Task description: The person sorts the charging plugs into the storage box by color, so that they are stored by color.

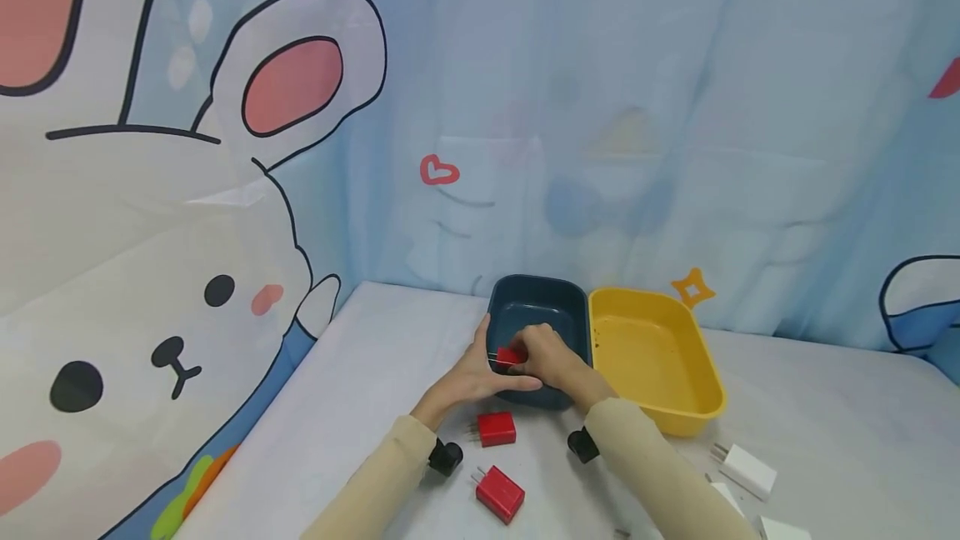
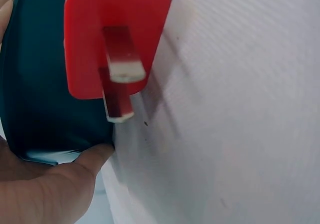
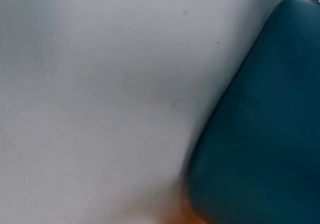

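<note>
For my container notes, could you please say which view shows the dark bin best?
The head view, showing the dark bin most fully, interior included. Left wrist: part, behind a red plug; right wrist: a cropped portion.

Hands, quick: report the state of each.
Left hand: open, at the dark bin.
Right hand: closed, holding a red plug.

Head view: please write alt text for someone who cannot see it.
A person's right hand holds a red plug at a dark blue bin; the left hand is at its edge. A yellow bin stands alongside; two more red plugs and white ones lie on the table.
</note>
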A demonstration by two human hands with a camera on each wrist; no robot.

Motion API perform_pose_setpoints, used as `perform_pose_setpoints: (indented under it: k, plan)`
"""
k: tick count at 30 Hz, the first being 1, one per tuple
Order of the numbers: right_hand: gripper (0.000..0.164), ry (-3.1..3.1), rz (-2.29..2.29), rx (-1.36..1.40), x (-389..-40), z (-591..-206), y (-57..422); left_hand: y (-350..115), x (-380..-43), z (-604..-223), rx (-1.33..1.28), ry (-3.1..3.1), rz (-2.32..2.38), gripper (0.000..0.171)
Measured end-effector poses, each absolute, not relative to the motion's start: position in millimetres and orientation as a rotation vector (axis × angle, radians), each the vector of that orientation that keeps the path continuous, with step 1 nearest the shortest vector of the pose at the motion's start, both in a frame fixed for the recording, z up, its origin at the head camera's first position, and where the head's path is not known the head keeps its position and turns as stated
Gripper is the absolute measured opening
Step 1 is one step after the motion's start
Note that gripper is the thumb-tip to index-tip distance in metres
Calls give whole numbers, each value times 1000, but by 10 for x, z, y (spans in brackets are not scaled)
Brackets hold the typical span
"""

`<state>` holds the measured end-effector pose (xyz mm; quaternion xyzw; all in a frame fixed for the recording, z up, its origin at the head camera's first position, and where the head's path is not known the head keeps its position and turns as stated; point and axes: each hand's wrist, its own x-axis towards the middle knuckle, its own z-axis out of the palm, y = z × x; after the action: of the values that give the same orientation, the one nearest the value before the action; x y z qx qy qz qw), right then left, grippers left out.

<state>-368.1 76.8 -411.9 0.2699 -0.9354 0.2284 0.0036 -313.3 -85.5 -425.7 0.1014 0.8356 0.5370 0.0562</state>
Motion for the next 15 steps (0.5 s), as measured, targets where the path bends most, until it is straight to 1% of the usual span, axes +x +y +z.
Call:
perform_pose_setpoints:
  k: [15]
  plan:
    - [26, -2927, 672, 819, -3674, -4107, 760, -849, -3138, -4253, 299, 2546, 1611, 127]
